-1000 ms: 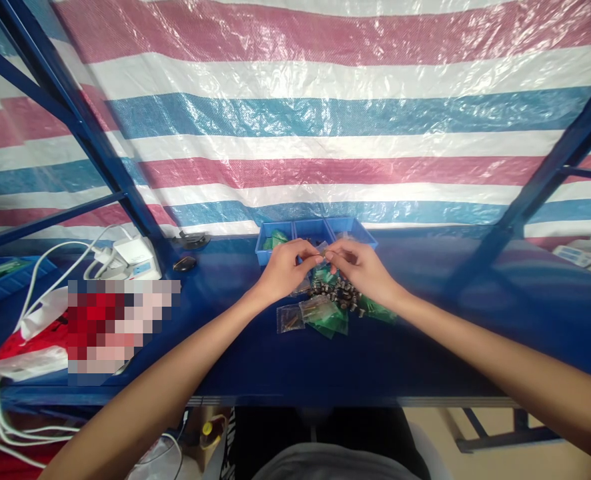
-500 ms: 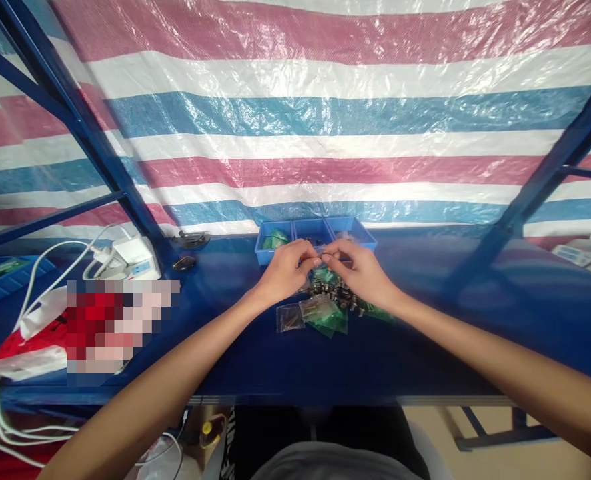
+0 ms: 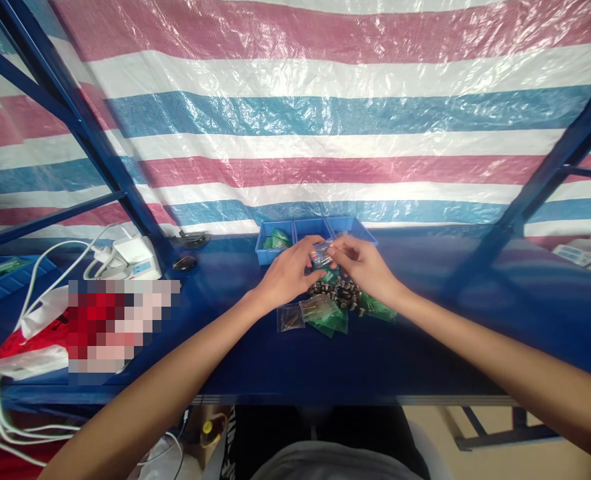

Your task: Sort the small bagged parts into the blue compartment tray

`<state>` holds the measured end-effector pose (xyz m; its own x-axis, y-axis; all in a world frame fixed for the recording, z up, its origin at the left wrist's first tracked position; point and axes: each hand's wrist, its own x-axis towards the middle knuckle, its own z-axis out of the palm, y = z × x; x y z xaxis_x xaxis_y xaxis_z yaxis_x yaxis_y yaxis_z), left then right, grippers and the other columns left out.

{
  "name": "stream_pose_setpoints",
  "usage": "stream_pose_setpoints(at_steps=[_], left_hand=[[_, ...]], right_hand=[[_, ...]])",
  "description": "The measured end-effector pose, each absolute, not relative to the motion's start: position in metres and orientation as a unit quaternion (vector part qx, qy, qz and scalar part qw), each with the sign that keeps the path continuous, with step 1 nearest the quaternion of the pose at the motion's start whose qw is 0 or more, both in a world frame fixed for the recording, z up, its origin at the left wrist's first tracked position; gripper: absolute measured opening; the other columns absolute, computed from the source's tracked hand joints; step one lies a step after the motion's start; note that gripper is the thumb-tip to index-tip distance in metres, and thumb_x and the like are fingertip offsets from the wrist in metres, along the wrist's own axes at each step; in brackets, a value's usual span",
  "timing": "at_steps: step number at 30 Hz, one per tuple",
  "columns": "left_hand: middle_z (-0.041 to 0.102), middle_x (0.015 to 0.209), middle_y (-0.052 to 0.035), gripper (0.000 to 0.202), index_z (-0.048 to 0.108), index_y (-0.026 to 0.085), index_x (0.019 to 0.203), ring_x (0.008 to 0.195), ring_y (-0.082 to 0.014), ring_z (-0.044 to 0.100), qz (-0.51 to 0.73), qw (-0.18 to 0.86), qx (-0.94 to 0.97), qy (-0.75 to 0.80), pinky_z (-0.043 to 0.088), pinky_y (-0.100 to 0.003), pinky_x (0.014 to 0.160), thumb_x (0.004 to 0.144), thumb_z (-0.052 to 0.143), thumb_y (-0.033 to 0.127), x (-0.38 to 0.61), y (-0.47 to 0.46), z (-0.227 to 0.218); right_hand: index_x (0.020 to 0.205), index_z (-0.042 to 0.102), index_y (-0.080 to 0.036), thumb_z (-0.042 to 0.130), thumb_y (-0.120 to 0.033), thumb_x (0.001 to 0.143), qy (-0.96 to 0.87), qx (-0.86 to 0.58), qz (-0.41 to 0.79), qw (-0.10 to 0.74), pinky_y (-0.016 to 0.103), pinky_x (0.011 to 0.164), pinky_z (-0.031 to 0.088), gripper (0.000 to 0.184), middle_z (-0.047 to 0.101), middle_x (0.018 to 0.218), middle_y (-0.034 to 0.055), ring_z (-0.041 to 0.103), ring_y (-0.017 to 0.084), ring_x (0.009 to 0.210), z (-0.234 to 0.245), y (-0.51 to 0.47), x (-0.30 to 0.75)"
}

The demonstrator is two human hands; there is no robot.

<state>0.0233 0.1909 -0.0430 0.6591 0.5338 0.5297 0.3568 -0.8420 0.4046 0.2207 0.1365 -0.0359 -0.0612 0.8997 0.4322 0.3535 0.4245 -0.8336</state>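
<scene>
My left hand (image 3: 288, 273) and my right hand (image 3: 365, 267) meet over the blue bench, both pinching a small clear plastic bag (image 3: 322, 251) between them. Just below the hands lies a heap of small dark metal parts (image 3: 338, 291). Green packets (image 3: 336, 319) and a clear packet with brass-coloured pieces (image 3: 290, 319) lie in front of the heap. Behind the hands stands a row of blue bins (image 3: 295, 230), the left one holding green packets.
A striped tarpaulin (image 3: 295, 120) closes the back. Blue frame posts (image 3: 83, 127) slant at left and right. At the left are a white charger with cables (image 3: 130, 257), a red and white bag (image 3: 35, 340) and a blue tray (image 3: 5, 273). A white device (image 3: 583, 252) sits at far right.
Both hands have lifted slightly toward the bins, and the small clear bag now shows between the fingertips. The arms otherwise stay put.
</scene>
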Motion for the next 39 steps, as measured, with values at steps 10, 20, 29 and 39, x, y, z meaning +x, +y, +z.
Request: stream_pose_setpoints(at_steps=[10, 20, 29, 39], left_hand=[[0.049, 0.124, -0.0104, 0.021, 0.060, 0.022, 0.118, 0.101, -0.0196, 0.062, 0.380, -0.008, 0.901, 0.209, 0.054, -0.028, 0.069, 0.106, 0.047, 0.033, 0.022, 0.188, -0.041], [0.061, 0.100, -0.0062, 0.024, 0.061, 0.017, 0.104, 0.092, -0.0176, 0.059, 0.415, 0.001, 0.881, 0.226, 0.048, -0.029, 0.076, 0.109, 0.040, 0.027, 0.023, 0.189, -0.036], [0.065, 0.108, -0.0085, 0.025, 0.057, 0.019, 0.123, 0.091, -0.0193, 0.064, 0.388, 0.051, 0.889, 0.238, 0.050, -0.031, 0.074, 0.108, 0.043, 0.032, 0.022, 0.188, -0.033], [0.060, 0.124, -0.0107, 0.029, 0.053, 0.020, 0.131, 0.090, -0.0196, 0.066, 0.323, 0.014, 0.901, 0.289, 0.054, -0.033, 0.072, 0.105, 0.042, 0.027, 0.018, 0.190, -0.036]], right_hand=[[0.119, 0.057, -0.019, 0.070, -0.044, 0.091, -0.628, -0.452, 0.338, 0.536, 0.028, 0.052, 0.045, 0.040, 0.068, 0.080, 0.0029, 0.064, 0.019, 0.069, -0.040, 0.140, 0.221], [0.109, 0.070, -0.020, 0.058, -0.052, 0.098, -0.711, -0.455, 0.236, 0.481, 0.031, 0.060, 0.050, 0.036, 0.070, 0.086, 0.0071, 0.066, 0.021, 0.078, -0.038, 0.134, 0.217], [0.089, 0.072, -0.020, 0.057, -0.044, 0.099, -0.734, -0.485, 0.129, 0.458, 0.034, 0.069, 0.051, 0.030, 0.071, 0.082, 0.0067, 0.066, 0.022, 0.077, -0.033, 0.137, 0.225], [0.101, 0.065, -0.014, 0.072, -0.036, 0.088, -0.511, -0.548, 0.265, 0.607, 0.025, 0.048, 0.045, 0.026, 0.074, 0.085, 0.0102, 0.069, 0.018, 0.064, -0.023, 0.169, 0.274]])
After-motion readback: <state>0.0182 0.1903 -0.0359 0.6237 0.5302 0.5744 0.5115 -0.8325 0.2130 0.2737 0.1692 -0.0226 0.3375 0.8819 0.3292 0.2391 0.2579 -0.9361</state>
